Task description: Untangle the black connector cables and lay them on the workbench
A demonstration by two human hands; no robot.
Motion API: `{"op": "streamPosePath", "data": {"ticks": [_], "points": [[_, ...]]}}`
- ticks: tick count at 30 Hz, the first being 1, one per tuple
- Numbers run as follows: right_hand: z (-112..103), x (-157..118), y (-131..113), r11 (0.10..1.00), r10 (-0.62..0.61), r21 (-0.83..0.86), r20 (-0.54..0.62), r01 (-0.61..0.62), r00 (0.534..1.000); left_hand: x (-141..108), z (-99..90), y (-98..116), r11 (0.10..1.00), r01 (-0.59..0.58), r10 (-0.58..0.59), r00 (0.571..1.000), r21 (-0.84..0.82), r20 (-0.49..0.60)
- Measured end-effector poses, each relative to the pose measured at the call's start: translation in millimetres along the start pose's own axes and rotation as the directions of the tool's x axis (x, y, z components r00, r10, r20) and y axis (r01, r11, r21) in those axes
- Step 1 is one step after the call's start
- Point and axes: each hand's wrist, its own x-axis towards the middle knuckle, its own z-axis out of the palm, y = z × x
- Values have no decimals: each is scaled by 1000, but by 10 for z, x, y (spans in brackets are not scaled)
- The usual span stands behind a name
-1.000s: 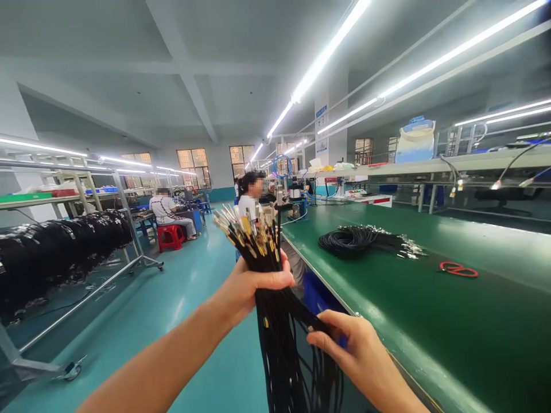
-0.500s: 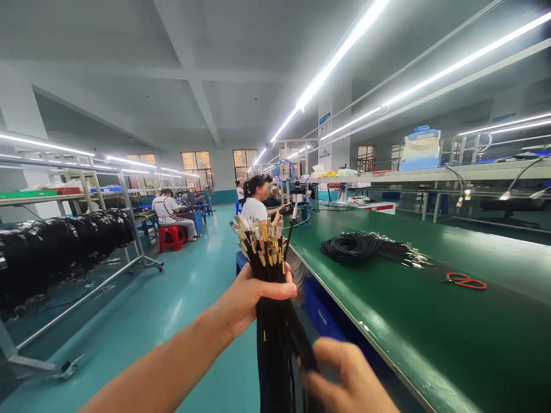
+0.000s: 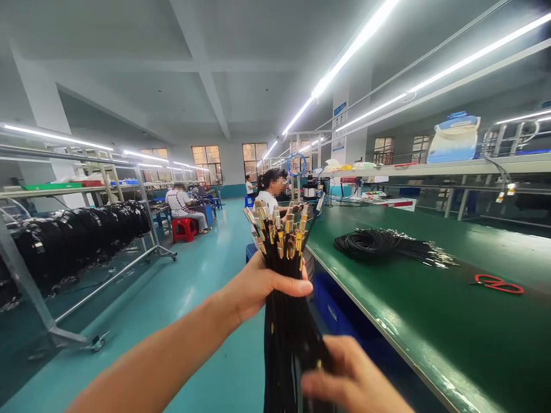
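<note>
A thick bundle of black cables [image 3: 286, 321] hangs upright in front of me, its many gold and silver connector ends fanned out at the top. Just below those connectors, my left hand [image 3: 275, 284] is wrapped round the bundle, with the thumb across its front. Lower down, at the bundle's right side, my right hand [image 3: 344, 373] is closed on some of the same cables and slightly blurred. The bottom of the bundle runs out of view.
On the green table [image 3: 430, 321] at right lie a coiled cable bundle [image 3: 374, 244] and red-handled scissors [image 3: 499, 283]. A rack of black cables [image 3: 86, 235] stands left. A seated person [image 3: 269, 192] works ahead, and another sits on a red stool [image 3: 184, 228].
The surroundings have shifted in the view, with more of the left rack's frame showing. My left hand keeps its hold on the bundle, while my right hand has moved slightly along the cables' right side.
</note>
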Motion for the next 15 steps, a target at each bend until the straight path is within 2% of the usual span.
{"op": "streamPosePath", "data": {"ticks": [1,3,5,7,9,12,14,15], "points": [[-100,27,-11,998,-30,-57,-116,24,993,-1,2,9,999,-35,35,999,22,-11],[-231,88,-9,985,-103,-168,-326,50,940,29,0,27,994,-94,96,995,64,-33],[-230,106,8,973,-145,-224,-436,48,888,89,-18,53,986,-139,144,988,93,-48],[-133,48,13,977,-125,-207,-400,43,908,157,-51,90,979,-173,178,983,112,-38],[-42,-66,-12,991,-63,-133,-264,28,962,204,-84,133,973,-195,196,981,121,0],[-122,-179,-90,998,25,-52,-111,-31,993,215,-89,192,972,-204,199,978,118,55],[-297,-138,-140,994,14,-101,-156,-30,988,197,-47,227,973,-201,194,979,110,69],[-376,-90,-159,989,-16,-146,-222,-18,975,189,-16,245,974,-199,191,979,105,75]]}}
